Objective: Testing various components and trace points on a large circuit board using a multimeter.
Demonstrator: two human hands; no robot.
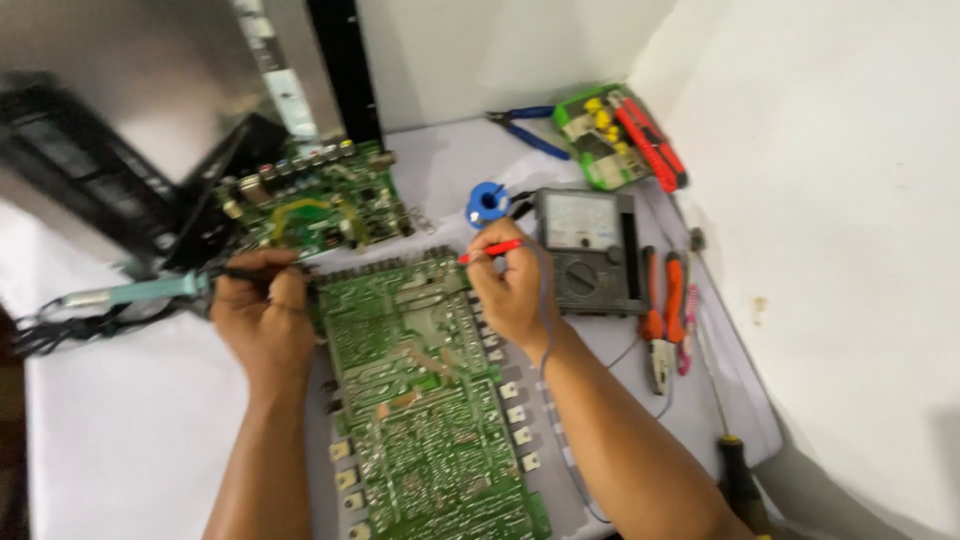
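Probes are held over the large green printed circuit board [425, 400] lying mid-worktop toward the near edge. The red pen-shaped probe [492, 250] is pinched in the right hand [515, 290]'s grip; a thin black probe [262, 271] is clasped by the left hand [262, 315]. A grey analogue meter [588, 250] sits just beside, toward the worktop [130, 420]'s right edge.

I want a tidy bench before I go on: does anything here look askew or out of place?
The soldering iron lies loose on the table by the left hand, no stand visible. The screwdriver overhangs the table's right edge.
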